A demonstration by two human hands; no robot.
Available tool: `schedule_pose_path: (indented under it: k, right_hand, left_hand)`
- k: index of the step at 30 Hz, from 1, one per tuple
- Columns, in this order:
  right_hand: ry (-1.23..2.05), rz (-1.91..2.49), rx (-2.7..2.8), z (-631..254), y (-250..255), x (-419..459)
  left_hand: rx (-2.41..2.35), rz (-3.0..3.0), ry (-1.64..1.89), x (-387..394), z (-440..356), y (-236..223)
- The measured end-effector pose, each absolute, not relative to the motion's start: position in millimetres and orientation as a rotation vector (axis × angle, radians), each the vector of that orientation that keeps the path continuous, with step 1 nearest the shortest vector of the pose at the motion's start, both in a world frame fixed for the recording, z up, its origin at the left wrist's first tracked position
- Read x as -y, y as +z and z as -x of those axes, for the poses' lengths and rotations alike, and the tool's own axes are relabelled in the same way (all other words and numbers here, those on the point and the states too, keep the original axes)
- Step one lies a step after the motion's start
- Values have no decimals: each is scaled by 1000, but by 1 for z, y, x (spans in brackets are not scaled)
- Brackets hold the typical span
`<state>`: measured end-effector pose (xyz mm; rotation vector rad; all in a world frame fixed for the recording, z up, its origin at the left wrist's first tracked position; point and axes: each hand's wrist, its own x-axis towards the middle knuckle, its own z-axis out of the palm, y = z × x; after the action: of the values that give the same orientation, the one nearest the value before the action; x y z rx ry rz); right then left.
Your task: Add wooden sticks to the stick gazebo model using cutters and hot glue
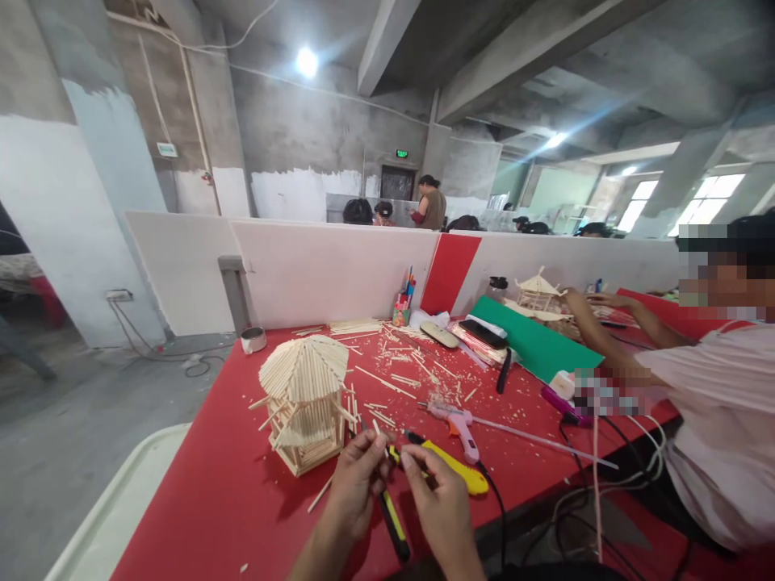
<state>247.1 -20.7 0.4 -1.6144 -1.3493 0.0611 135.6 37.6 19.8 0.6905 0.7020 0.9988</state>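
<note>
My left hand [357,478] is closed, pinching a short pale wooden stick [376,428] whose tip shows above the fingertips. Beside it, my right hand [441,491] has thumb and forefinger drawn together; what they hold, if anything, I cannot make out. Under both hands lies a black-and-yellow handled tool [393,518], partly covered, perhaps pliers. A small pavilion model [306,403] built of wooden sticks, with a pointed roof, stands left of my hands. To the right, a yellow utility knife [454,466] and a pink glue gun [461,428] with a long glue stick rest on the table.
Cut sticks and scraps [417,367] litter the red table [199,492]. A tape roll [253,339], pen cup [400,313], black case [483,332] and green board [533,335] stand or lie farther back. At right, a co-worker's arms [605,339] reach toward another stick model [538,292]. Cables hang at the front edge.
</note>
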Motion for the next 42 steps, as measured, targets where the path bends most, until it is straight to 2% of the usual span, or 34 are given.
schedule_pose_path:
  k: [5,14,20,25,30,32,42]
  right_hand:
    - [-141,1893,1393,-294,-8,40]
    - [-162,2213,1630,-299,-1,34]
    - [-135,2279,1736,-308,-3,22]
    - [-114,2181,1770,-299,0,41]
    - [190,1616,1793,-273,19,77]
    - [190,1513,1818,-266,23,82]
    - [137,1432,1873,-259,16,80]
  left_hand:
    - [-774,-819,984,-20,-126,22]
    - [-842,-758,940,-2,-112,29]
    - [-845,-797,983,2,-104,33]
    - [-862,-785,1012,3,-101,32]
    - [-889,-804,978,6,-101,30]
    - [-907,-803,961,6,-101,31]
    - [-886,-855,970,12,-92,35]
